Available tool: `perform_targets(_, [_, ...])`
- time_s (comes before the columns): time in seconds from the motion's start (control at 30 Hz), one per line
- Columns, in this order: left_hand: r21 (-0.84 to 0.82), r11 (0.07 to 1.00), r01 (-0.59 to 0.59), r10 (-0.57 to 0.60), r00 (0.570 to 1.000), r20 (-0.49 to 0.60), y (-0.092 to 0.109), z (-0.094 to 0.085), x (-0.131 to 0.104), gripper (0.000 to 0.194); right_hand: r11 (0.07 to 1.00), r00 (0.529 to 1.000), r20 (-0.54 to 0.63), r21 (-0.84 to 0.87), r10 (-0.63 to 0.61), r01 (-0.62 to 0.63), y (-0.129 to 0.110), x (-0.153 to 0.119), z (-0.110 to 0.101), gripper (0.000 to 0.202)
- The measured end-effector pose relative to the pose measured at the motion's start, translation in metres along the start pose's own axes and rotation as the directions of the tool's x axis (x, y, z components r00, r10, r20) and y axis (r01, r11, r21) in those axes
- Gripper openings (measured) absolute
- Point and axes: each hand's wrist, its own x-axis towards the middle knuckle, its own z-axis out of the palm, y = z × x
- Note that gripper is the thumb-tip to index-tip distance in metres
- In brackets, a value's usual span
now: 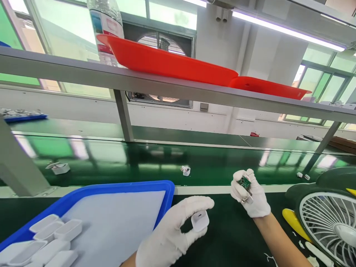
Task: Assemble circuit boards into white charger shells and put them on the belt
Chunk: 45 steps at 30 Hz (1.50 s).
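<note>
1. While the left hand holds a small white case between thumb and fingers, the right hand grips a green board; both hands wear white gloves.
2. The case is above the dark worktop, just right of the blue tray, with a small dark slot on its upper face.
3. The board is farther right, well apart from the case, its fingers curled around it (a shiny bit shows below, too small to name).
4. In the tray's near left part, white shells lie bunched together, some touching.
5. Beyond the worktop, a glossy green strip carries a small white piece near the middle.
6. A fan stands at the right, near the right forearm.
7. Overhead, a shelf bears red trays and a bottle.
</note>
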Motion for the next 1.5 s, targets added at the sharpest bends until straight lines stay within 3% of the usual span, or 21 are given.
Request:
perform_targets(0.1, [-0.016,0.999,0.036,-0.036,0.999,0.016,0.003,0.003,0.000,0.020,0.995,0.997,0.077,0.094,-0.022,0.015,0.002,-0.003,0.004,0.049])
perform_targets(0.2, [-0.181,0.961,0.211,-0.206,0.978,0.044,0.003,0.009,0.000,0.031,1.000,0.997,0.078,0.019,0.018,-0.020,0.003,-0.005,0.009,0.052])
perform_targets(0.27, [-0.297,0.881,0.369,-0.353,0.929,0.106,-0.002,0.017,0.002,0.034,0.994,0.989,0.099,-0.039,0.107,-0.104,0.006,-0.006,0.011,0.055])
perform_targets(0.37, [-0.335,0.775,0.535,-0.511,0.843,0.165,-0.016,0.030,0.004,0.031,0.961,0.949,0.156,-0.080,0.274,-0.265,0.017,-0.006,0.008,0.058])
perform_targets(0.43, [-0.392,0.736,0.552,-0.536,0.829,0.162,-0.026,0.036,0.005,0.030,0.940,0.932,0.137,-0.113,0.335,-0.321,0.024,-0.005,0.006,0.065])
perform_targets(0.57, [-0.487,0.705,0.515,-0.497,0.849,0.179,-0.034,0.038,0.005,0.031,0.922,0.937,-0.016,-0.175,0.348,-0.345,0.030,-0.001,0.006,0.071])
perform_targets(0.7, [-0.390,0.809,0.440,-0.428,0.895,0.123,-0.029,0.031,0.005,0.031,0.881,0.923,0.042,-0.317,0.382,-0.350,0.015,-0.006,0.015,0.047])
perform_targets(0.87, [-0.123,0.970,0.210,-0.213,0.977,-0.012,-0.024,0.023,0.000,0.032,0.737,0.912,0.177,-0.654,0.369,-0.171,-0.005,-0.022,0.024,0.070])
perform_targets(0.97, [-0.032,0.988,0.149,-0.151,0.987,-0.057,-0.025,0.023,-0.005,0.033,0.687,0.942,0.168,-0.722,0.291,-0.083,-0.008,-0.027,0.028,0.052])
perform_targets(1.07, [-0.030,0.989,0.144,-0.147,0.982,-0.115,-0.023,0.025,-0.008,0.036,0.520,0.969,0.185,-0.851,0.162,0.076,-0.008,-0.030,0.033,0.030])
perform_targets(1.13, [-0.032,0.990,0.137,-0.140,0.981,-0.131,-0.019,0.024,-0.009,0.034,0.365,0.935,0.349,-0.880,0.062,0.304,-0.007,-0.032,0.038,0.021])
perform_targets(1.2, [-0.025,0.991,0.134,-0.136,0.981,-0.141,-0.014,0.023,-0.008,0.030,0.219,0.847,0.532,-0.826,0.001,0.519,-0.007,-0.033,0.042,0.024])
perform_targets(1.23, [-0.020,0.991,0.130,-0.131,0.980,-0.146,-0.011,0.022,-0.007,0.029,0.160,0.807,0.591,-0.796,-0.005,0.584,-0.006,-0.034,0.044,0.029])
perform_targets(1.3, [-0.011,0.994,0.111,-0.111,0.981,-0.161,-0.006,0.021,-0.006,0.024,0.080,0.773,0.634,-0.772,0.034,0.630,-0.006,-0.035,0.048,0.038])
perform_targets(1.4, [-0.003,0.996,0.093,-0.092,0.982,-0.167,-0.005,0.020,-0.005,0.019,0.055,0.775,0.623,-0.782,0.103,0.621,-0.007,-0.038,0.050,0.047])
perform_targets(1.5, [0.015,0.998,0.066,-0.062,0.985,-0.163,-0.011,0.022,-0.006,0.021,0.109,0.763,0.642,-0.766,0.077,0.634,-0.006,-0.040,0.048,0.052])
